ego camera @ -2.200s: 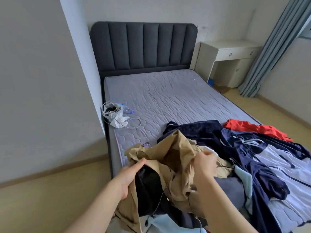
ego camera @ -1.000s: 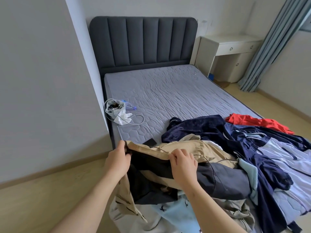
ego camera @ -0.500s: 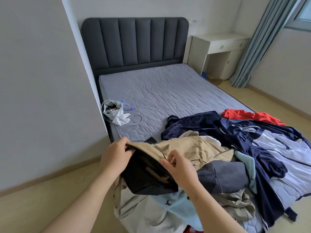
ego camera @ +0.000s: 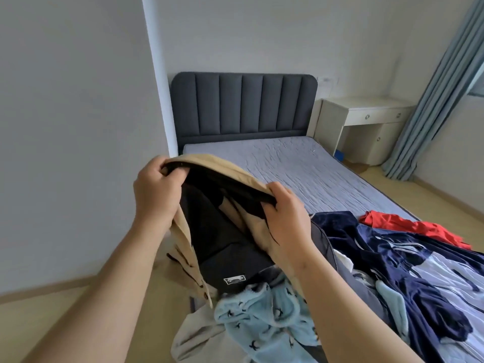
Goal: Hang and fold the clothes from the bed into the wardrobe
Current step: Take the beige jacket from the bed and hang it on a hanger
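I hold up a tan jacket (ego camera: 222, 169) with a black lining by its collar, lifted above the foot of the bed (ego camera: 301, 166). My left hand (ego camera: 154, 189) grips the collar's left end, and my right hand (ego camera: 285, 218) grips its right end. The jacket's body hangs down between my arms, with a small label showing on the lining. Under it lies a pile of clothes: a light blue fleece garment (ego camera: 262, 318), a navy velvet garment (ego camera: 387, 260), a red garment (ego camera: 408, 226) and a pale striped one (ego camera: 450, 279).
A dark padded headboard (ego camera: 243, 106) stands at the far end of the grey mattress. A white desk with drawers (ego camera: 366, 127) and a blue-grey curtain (ego camera: 432, 100) are at the right. A wall (ego camera: 73, 127) runs close along the left, with wood floor below.
Both hands have raised the tan jacket off the pile by its collar. The view has tilted upward, and the small bag on the mattress is now hidden behind the jacket.
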### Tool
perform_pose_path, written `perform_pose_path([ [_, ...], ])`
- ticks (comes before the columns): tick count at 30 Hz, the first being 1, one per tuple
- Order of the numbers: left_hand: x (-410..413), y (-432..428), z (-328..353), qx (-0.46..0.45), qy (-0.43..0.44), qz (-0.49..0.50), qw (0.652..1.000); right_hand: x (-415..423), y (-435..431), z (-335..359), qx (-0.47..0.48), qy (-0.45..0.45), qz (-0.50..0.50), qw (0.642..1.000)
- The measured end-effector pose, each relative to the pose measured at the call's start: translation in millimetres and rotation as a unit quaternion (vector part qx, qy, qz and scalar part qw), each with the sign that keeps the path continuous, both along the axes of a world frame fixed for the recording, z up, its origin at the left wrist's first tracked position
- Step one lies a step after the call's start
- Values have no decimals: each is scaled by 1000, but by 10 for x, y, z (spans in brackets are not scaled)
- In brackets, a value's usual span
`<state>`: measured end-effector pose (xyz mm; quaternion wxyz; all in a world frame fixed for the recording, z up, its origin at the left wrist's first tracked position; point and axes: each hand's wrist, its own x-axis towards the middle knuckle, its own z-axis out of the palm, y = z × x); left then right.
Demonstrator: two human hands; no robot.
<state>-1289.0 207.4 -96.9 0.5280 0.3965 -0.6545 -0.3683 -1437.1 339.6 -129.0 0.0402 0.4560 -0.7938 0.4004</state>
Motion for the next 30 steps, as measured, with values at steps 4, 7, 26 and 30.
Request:
perform_pose_path([
  [4,495,58,309,-80,3,95,992,278,-181,449,-91,-8,73,993],
  [7,1044,173,390,-118,-1,180,976,664,-349,630,-133,-39,154,978],
  [26,4747,973,376,35,-284,477,831,3941,-1071,628,5,-70,500,863],
  [30,5608,1175,511,108,-303,388,864,4794,-1203,713,4,-97,546,832],
])
